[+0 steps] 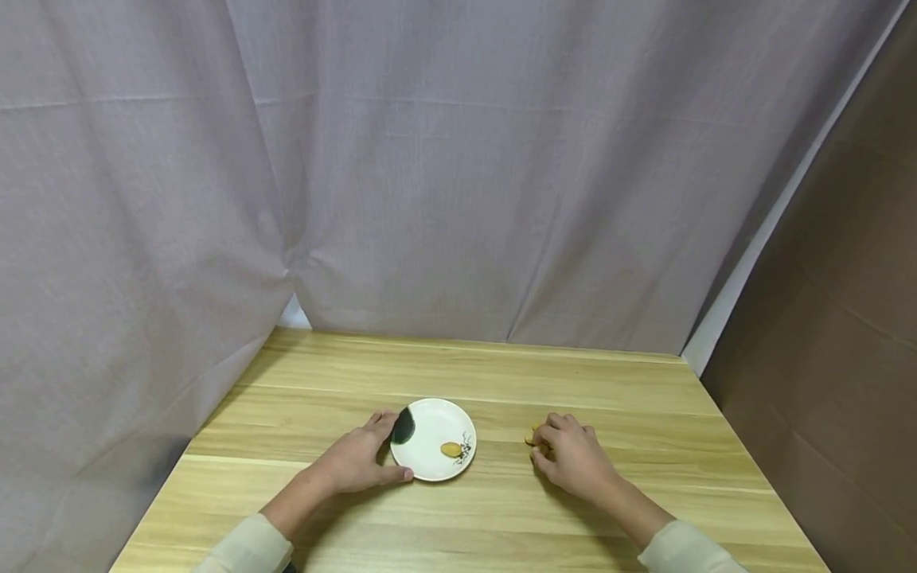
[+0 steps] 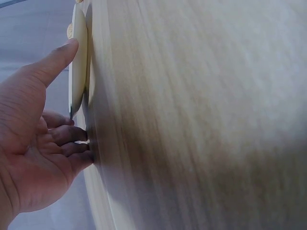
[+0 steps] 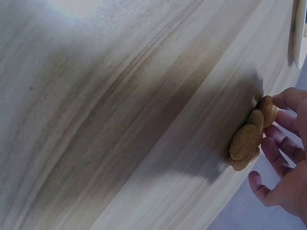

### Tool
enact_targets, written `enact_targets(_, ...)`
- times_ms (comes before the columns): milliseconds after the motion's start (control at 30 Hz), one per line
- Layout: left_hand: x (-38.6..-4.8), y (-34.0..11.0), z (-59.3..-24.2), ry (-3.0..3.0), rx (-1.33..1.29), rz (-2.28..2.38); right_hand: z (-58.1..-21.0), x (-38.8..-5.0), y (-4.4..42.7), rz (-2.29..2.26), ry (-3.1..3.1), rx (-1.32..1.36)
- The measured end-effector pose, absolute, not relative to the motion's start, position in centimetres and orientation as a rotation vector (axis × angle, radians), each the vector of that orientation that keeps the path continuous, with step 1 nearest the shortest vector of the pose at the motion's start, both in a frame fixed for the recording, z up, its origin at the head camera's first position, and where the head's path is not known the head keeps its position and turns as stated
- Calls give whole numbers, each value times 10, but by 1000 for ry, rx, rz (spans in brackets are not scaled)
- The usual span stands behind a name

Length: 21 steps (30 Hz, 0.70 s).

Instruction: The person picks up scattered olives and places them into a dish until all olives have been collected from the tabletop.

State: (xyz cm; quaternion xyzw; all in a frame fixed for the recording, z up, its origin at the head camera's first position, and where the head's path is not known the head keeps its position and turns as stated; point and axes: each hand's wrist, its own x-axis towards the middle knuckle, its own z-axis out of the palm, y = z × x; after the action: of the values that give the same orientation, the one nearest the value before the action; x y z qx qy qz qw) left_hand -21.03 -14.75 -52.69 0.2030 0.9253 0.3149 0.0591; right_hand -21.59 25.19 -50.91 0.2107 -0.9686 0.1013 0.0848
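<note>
"One oval biscuit [image 1: 451,450] lies on our round white plate [image 1: 428,434], doesn't it?"

"Yes, just beside the black twig pattern [image 1: 466,448]. The plate sits slightly nearer the left edge of our bench [image 1: 609,390] than the right, with its dark green patch [image 1: 404,426] towards the left edge."

"How do we have our hands?"

"Our left hand [image 1: 358,458] is spread loosely at the plate, thumb against the near rim and forefinger touching farther round, fingers relaxed rather than gripping. Our right hand [image 1: 576,461] has thumb and forefinger nearly together, pinching another biscuit [image 3: 268,113]; its remaining fingers bend loosely."

"And the other biscuits [image 3: 244,142]?"

"They are bunched just beside the pinched one, nearer the right edge of the bench. They overlap, so we cannot count them surely."

"What hangs behind?"

"We see a greyish-mauve curtain [image 1: 444,199] along the back edge and down the left edge. Our cream sleeves [image 1: 251,545] stop near the wrists."
</note>
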Motion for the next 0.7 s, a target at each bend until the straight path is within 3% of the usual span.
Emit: enact_targets(700, -208, -147, -523, 2800, 632, 954, -509, -213, 252, 190, -2857, 719)
